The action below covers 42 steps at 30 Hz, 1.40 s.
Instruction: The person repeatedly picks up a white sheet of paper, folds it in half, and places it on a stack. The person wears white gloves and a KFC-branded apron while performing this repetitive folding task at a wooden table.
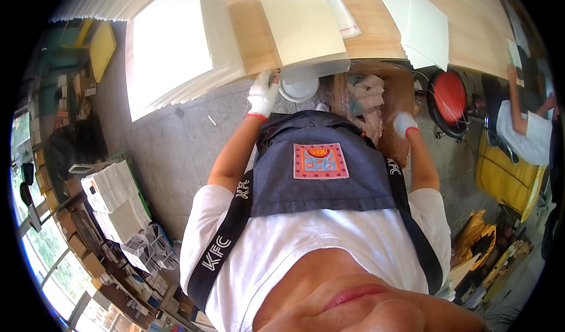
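My left hand (262, 95), in a white knit glove with a red cuff, is at the table's front edge. Its fingers point up, slightly apart, beside the near-left corner of a cream paper stack (303, 26). Whether they touch the stack I cannot tell. Beneath that stack, a clear plastic sheet (318, 68) hangs past the edge. My right hand (405, 125), gloved the same way, is lowered by the right side of an open cardboard box (400, 88). Blur hides its fingers. Crumpled pinkish wrapping (369, 93) lies in the box.
A tall white paper stack (170, 37) stands at the left of the wooden table (365, 14), with fanned white sheets (426, 29) at the right. Below are a white bucket (299, 89) and a red-seated stool (450, 96). Another person (518, 123) sits at far right.
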Each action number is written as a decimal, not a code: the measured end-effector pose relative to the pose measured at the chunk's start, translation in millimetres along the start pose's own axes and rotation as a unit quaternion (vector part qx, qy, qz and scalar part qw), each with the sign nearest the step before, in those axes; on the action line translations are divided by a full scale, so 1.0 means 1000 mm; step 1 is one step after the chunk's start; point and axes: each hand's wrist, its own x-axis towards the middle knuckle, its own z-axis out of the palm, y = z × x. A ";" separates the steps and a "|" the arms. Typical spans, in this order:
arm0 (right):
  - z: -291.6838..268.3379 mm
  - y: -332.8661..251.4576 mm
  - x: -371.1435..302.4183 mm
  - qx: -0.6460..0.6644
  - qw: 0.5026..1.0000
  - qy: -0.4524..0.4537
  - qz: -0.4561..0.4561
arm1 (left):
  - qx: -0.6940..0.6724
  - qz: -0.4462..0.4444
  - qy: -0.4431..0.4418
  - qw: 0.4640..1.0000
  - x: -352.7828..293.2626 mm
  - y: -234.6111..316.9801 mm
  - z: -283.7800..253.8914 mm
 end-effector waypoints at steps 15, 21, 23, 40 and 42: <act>-0.136 -0.215 -0.036 0.144 0.860 0.291 -0.393 | 0.062 0.247 0.090 0.963 0.012 0.009 -0.015; -0.113 -0.242 -0.038 0.428 0.834 0.267 -0.221 | -0.225 -0.108 0.105 0.963 -0.012 0.006 0.006; -0.113 -0.246 -0.037 0.392 0.856 0.299 -0.154 | -0.291 -0.174 0.150 0.929 -0.008 -0.001 0.017; -0.191 -0.290 -0.103 0.706 0.517 -0.242 -0.418 | -0.068 -0.030 0.153 0.985 -0.034 0.156 -0.198; -0.217 -0.341 -0.128 0.706 0.535 -0.139 -0.443 | -0.174 -0.011 0.308 0.935 -0.028 0.133 -0.230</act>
